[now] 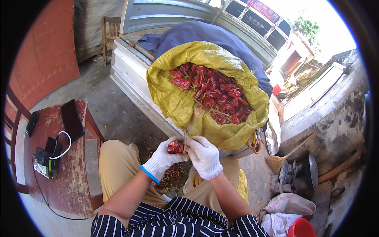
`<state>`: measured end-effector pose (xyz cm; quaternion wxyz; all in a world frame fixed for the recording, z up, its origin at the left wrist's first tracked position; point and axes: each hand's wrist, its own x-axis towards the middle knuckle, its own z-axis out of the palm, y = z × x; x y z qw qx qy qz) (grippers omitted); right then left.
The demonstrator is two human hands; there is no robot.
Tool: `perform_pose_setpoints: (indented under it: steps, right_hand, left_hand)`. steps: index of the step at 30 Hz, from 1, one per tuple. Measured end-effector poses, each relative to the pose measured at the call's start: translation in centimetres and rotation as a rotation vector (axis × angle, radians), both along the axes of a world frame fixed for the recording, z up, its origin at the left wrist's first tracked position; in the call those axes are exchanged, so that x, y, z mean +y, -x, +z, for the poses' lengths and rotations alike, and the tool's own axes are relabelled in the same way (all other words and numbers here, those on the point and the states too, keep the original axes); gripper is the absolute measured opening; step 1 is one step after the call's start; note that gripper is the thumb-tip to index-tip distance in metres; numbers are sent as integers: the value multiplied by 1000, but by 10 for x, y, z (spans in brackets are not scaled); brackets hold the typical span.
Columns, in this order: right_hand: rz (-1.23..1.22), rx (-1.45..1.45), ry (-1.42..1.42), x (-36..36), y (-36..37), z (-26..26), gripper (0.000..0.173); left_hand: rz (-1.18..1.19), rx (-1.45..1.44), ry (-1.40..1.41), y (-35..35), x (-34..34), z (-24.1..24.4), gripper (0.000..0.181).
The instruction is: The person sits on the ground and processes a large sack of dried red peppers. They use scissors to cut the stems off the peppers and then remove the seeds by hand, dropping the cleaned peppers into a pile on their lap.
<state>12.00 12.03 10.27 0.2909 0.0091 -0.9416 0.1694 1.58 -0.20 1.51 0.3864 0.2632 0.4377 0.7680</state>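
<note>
A dried red chili pepper [175,147] lies in my left hand [163,157], which wears a white knitted glove with a blue cuff edge. My right hand [204,157], gloved in white too, is beside it, fingertips pinched together close to the pepper; what they pinch is too small to tell. Just beyond both hands, a yellow woven sack [165,103] gapes wide with its rim rolled down. Many dried red chili peppers [217,94] with stems fill its opening. Dark blue cloth [204,32] bulges behind the sack on the truck bed.
The truck's metal side panel [142,91] runs diagonally ahead. At left, a worn red wooden bench [71,183] holds a phone [72,118] and small electronics. Scissors [255,142] hang by the sack. A straw broom [276,161], a pot [309,171] and a red bucket [302,228] stand at right. Stems litter the floor.
</note>
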Motion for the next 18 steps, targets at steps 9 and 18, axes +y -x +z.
perform_pose_setpoints:
  steps: [9, 18]
  right_hand:
    - [-35, -12, 155, -6, -1, -9, 10]
    - [-281, -225, 1265, -19, 0, -7, 17]
  left_hand:
    - [-46, 85, 104, -2, 1, -10, 42]
    - [-21, -3, 61, -5, -5, 4, 34]
